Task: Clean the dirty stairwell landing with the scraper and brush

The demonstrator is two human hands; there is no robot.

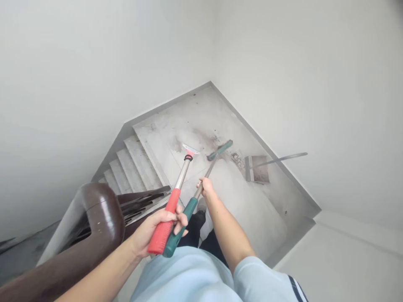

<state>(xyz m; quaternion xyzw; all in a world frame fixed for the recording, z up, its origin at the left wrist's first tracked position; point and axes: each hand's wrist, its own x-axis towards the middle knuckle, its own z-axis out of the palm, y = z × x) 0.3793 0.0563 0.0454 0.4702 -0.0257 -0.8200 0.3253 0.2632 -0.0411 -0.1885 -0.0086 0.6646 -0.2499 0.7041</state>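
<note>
My left hand [162,224] is closed around the red grip of a long-handled scraper [171,201], its blade pointing away over the floor. The fingers of that hand also reach onto the green handle end of a broom [190,207], which lies alongside the scraper. Further down, my right hand [206,186] wraps the broom's metal shaft. The broom's green head [220,150] is on the landing floor, slightly blurred, beside a patch of dark dirt [236,159].
A dustpan [260,170] with a long handle stands near the right wall. Steps [135,165] go down at the left of the landing [242,197]. A brown handrail [102,214] curves close by my left arm. White walls meet at the far corner.
</note>
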